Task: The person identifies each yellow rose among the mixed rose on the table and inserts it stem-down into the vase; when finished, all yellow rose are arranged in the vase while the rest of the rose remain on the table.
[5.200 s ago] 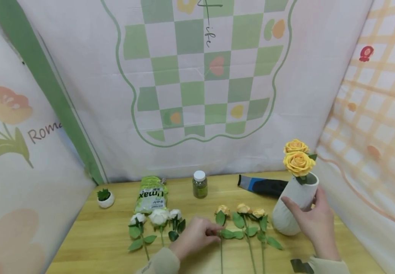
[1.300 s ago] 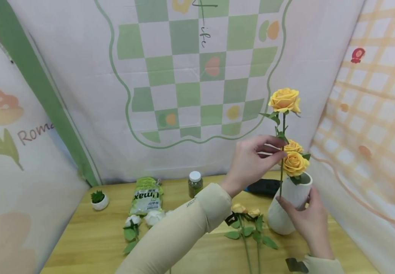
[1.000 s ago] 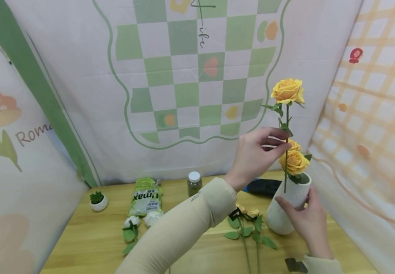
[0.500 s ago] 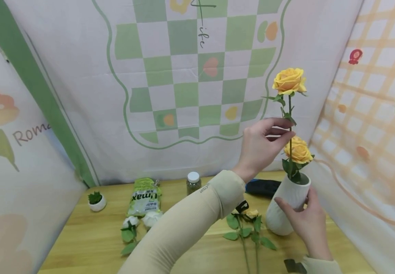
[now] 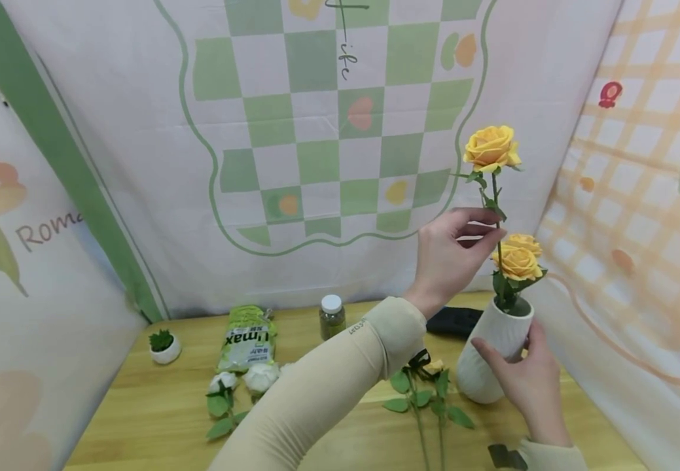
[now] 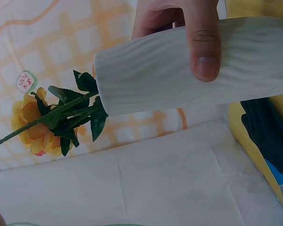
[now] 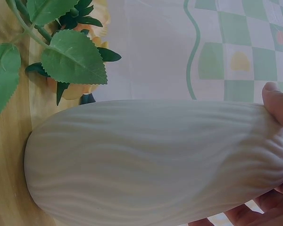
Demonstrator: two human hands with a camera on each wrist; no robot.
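Observation:
My left hand (image 5: 447, 260) pinches the dark stem of a yellow rose (image 5: 491, 149), bloom up, above the white vase (image 5: 493, 353). In the left wrist view that stem (image 6: 26, 126) runs into the mouth of the vase (image 6: 155, 70). Two more yellow roses (image 5: 518, 261) stand in the vase, their green leaves at its rim. My right hand (image 5: 531, 386) grips the tilted vase, thumb in front; its other fingers are mostly hidden behind. The right wrist view shows the ribbed vase wall (image 7: 146, 160) with thumb and fingers of the right hand (image 7: 280, 106) around it.
Yellow roses with leafy stems (image 5: 419, 405) lie left of the vase. White roses (image 5: 261, 377), partly covered by my left sleeve, lie farther left. Behind are a green bag (image 5: 248, 340), a lidded jar (image 5: 332, 319), a small potted plant (image 5: 165, 348) and a black-and-blue object (image 5: 454, 320).
My left hand has come up from among the flowers on the table with a yellow rose and moved over to the vase. The stem's lower part has moved to the vase mouth. My right hand still grips the vase.

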